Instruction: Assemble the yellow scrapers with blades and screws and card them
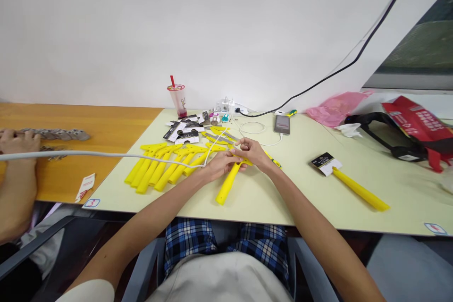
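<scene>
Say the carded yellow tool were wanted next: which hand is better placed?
Probably the right hand: the carded yellow tool lies on that side, while the left hand is farther off, nearer the row of yellow handles. Both hands are occupied with a yellow piece, though.

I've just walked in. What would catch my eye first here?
Probably the yellow handles lying in a row on the table, left of centre. In the middle, the left hand and right hand meet at the head of another yellow tool. By the wall, a pink bag stands out on the right.
</scene>
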Demonstrator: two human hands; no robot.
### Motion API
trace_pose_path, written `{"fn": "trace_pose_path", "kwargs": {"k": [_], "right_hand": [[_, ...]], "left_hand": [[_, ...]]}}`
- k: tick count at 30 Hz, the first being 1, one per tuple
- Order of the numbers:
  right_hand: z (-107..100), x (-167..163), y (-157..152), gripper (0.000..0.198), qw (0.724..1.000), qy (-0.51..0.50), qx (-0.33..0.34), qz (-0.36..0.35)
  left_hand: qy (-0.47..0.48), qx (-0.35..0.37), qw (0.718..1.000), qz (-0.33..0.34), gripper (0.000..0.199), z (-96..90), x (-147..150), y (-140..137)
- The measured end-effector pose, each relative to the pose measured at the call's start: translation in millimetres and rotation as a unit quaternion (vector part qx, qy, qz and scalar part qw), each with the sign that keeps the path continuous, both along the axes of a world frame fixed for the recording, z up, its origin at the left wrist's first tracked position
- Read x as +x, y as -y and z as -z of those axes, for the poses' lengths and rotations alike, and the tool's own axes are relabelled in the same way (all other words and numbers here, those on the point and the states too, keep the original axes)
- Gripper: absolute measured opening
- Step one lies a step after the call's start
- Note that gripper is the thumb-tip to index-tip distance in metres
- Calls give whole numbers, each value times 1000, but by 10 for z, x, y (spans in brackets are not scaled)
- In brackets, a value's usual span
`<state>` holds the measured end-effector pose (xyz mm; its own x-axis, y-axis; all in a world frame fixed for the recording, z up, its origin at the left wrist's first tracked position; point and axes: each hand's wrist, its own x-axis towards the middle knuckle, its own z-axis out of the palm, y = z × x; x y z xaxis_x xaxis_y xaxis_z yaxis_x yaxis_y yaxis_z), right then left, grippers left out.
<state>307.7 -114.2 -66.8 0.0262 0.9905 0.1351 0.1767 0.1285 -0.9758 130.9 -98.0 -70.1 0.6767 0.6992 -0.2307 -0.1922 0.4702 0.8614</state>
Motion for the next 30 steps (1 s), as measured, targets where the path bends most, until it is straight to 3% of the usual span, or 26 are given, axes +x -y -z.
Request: {"fn": "trace_pose_path", "kwargs": {"k": [7,16,24,30], "right_hand": [[54,-10,-61,42,994,-99,-11,51],[68,22,-147,25,958,-264,1,113],[27,31,-92,51,949,-256,41,177],[0,57,-80,46,948,-213,95,217]], "left_hand": [[8,-2,1000,-22,11,-57,-15,-17],[20,-15,999,-43,6,-117,-43,-24],[22,-22,998,-53,6,-128,-46,-31],[18,-23,997,-69,11,-154,-30,-16]]}}
